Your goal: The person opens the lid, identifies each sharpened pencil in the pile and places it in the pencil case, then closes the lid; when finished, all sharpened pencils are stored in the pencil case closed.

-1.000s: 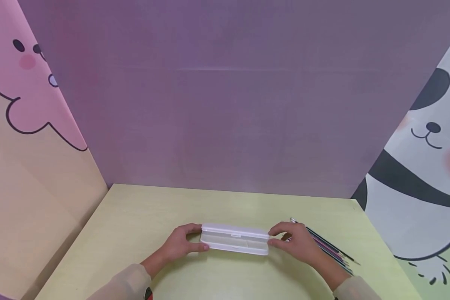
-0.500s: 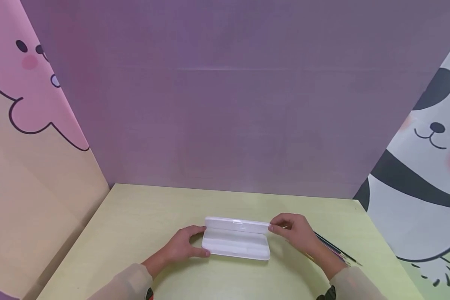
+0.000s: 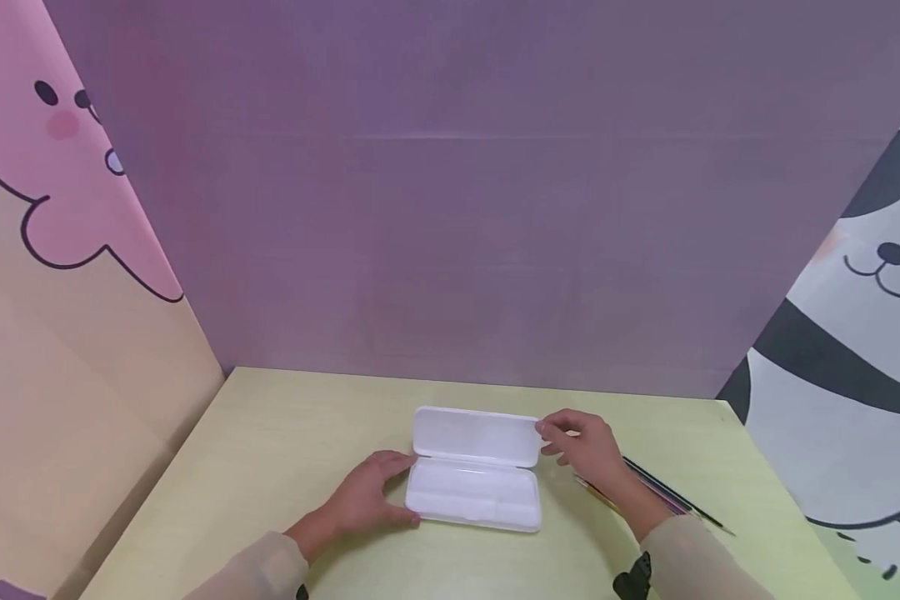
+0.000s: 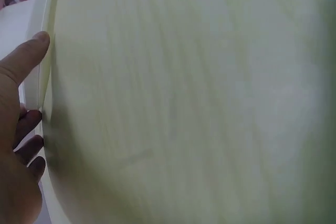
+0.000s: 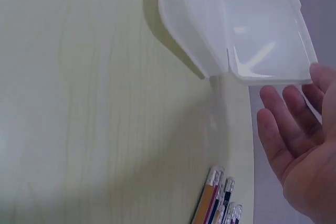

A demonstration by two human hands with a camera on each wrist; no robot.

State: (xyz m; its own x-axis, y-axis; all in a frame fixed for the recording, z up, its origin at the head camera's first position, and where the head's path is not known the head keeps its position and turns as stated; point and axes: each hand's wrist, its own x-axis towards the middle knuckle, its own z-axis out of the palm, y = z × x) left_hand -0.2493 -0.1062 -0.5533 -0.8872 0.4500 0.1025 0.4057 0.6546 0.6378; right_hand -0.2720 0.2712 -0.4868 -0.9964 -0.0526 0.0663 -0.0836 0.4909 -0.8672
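Note:
A white pencil case lies on the table with its lid swung back; nothing is visible inside. My left hand grips the case's left end, thumb at the front corner and fingers behind. In the left wrist view the thumb presses the case's edge. At the lid's right corner, my right hand pinches the rim between thumb and forefinger. The right wrist view shows the other fingers spread below the lid's edge. Several pencils lie beside the right forearm, partly hidden by it.
The pale wooden table ends at a purple panel at the back. Printed side panels, one with a panda, stand left and right. Metal-capped pencil ends show in the right wrist view.
The lid has swung up and back from nearly closed to wide open, with my right hand moving away from me along with it. My left hand has stayed at the case's left end.

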